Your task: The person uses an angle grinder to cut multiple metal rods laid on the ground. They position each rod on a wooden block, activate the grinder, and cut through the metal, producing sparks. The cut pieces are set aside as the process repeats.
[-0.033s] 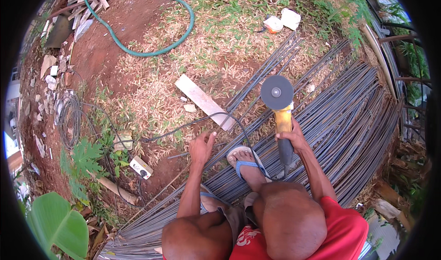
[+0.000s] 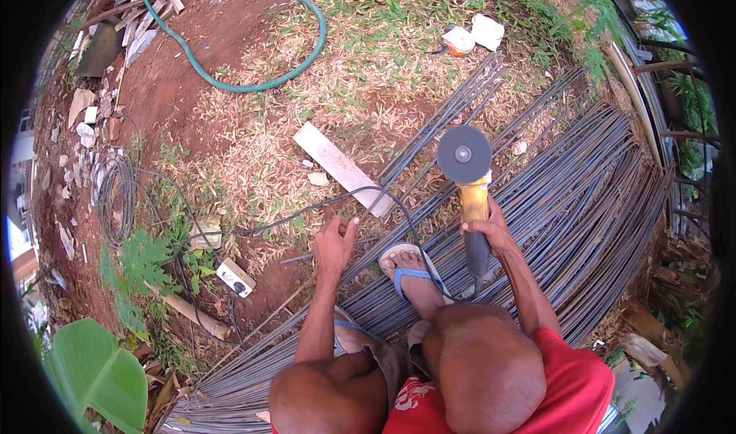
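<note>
My right hand (image 2: 491,231) grips a yellow and dark grey angle grinder (image 2: 474,204), held upright in view with its dark disc at the far end, over a large bundle of steel rods (image 2: 563,227). My left hand (image 2: 333,242) is empty, thumb raised apart from the loosely bent fingers, just below a pale wooden plank (image 2: 337,166). A black cable (image 2: 314,204) crosses the plank's lower end and loops down beside my sandaled foot (image 2: 414,277) to the grinder's rear.
A white socket block (image 2: 231,275) lies left, near coiled wire (image 2: 115,196) and rubble (image 2: 84,116). A green hose (image 2: 253,87), scrap wood (image 2: 146,1) and white items (image 2: 487,31) lie farther off. Banana leaf (image 2: 96,373) at lower left; metal fence (image 2: 667,135) at right.
</note>
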A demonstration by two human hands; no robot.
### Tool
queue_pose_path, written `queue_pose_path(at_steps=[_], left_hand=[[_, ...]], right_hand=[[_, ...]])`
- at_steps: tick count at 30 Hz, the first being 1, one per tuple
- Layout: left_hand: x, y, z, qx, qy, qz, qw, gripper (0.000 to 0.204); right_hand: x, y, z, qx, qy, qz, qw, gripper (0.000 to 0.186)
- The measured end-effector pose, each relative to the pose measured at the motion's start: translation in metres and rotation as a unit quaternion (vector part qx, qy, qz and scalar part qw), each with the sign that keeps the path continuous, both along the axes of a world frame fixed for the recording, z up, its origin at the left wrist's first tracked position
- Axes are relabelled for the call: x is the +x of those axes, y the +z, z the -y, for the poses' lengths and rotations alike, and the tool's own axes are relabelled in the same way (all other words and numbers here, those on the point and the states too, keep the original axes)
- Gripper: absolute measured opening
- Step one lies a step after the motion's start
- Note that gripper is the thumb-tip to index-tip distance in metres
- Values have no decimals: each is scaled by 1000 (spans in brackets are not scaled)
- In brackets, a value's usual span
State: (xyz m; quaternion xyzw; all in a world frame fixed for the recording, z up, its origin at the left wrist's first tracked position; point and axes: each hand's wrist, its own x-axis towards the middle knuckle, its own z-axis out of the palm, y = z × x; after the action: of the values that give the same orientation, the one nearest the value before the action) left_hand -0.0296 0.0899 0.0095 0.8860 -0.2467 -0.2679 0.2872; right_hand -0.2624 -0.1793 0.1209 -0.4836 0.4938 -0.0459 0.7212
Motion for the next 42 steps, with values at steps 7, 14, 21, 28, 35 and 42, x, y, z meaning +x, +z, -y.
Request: queue_pose_path(at_steps=[7, 14, 21, 28, 35, 42], left_hand=[[49, 7, 8, 1, -27, 92, 995, 36], [70, 64, -88, 60, -150, 119, 980, 24], [37, 105, -246, 353, -227, -85, 904, 38], [41, 104, -125, 129, 16, -41, 991, 31], [29, 35, 6, 25, -54, -51, 997, 30], [11, 9, 16, 37, -106, -144, 983, 33]], right_hand=[[-18, -15, 4, 5, 1, 7, 1000, 67], [-9, -7, -2, -15, -21, 6, 1000, 64], [-4, -14, 8, -9, 11, 3, 1000, 62], [21, -7, -3, -41, 31, -16, 999, 68], [19, -21, -10, -79, 71, 27, 994, 90], [13, -23, -9, -151, 136, -6, 979, 95]])
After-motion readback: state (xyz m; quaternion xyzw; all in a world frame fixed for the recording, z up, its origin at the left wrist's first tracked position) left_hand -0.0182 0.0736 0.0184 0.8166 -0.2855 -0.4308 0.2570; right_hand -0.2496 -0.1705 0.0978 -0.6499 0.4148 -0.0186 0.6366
